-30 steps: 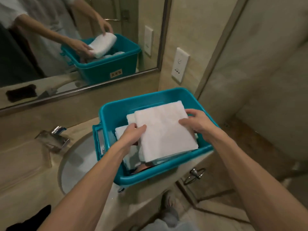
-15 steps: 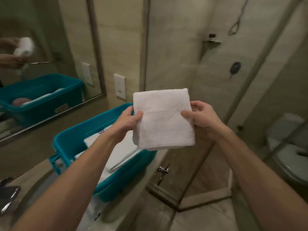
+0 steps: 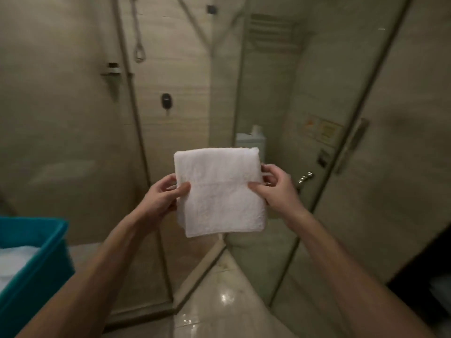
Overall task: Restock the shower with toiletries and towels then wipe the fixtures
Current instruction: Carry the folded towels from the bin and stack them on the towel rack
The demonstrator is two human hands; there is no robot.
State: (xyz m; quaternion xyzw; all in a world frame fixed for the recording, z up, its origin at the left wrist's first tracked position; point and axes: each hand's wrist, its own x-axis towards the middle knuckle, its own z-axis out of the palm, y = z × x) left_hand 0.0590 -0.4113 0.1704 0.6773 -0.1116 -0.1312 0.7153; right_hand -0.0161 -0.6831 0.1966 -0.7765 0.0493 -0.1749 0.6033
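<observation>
Both hands, left hand (image 3: 163,196) and right hand (image 3: 275,191), pinch the side edges of a folded white towel (image 3: 219,191) held upright between them before the glass shower (image 3: 185,118). It looks soft, light and floppy; its long axis probably runs vertically.

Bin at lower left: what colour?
Teal bin, seen in the head view, the only one.

Soft cloth, hard shine all round.
Pinched between left hand (image 3: 161,198) and right hand (image 3: 275,191), the towel (image 3: 219,198) is white, nubby, matt terry; left of them, a smooth teal plastic bin (image 3: 31,259); below, glossy floor tiles (image 3: 219,301); right, a dull metal door handle (image 3: 351,145).
</observation>
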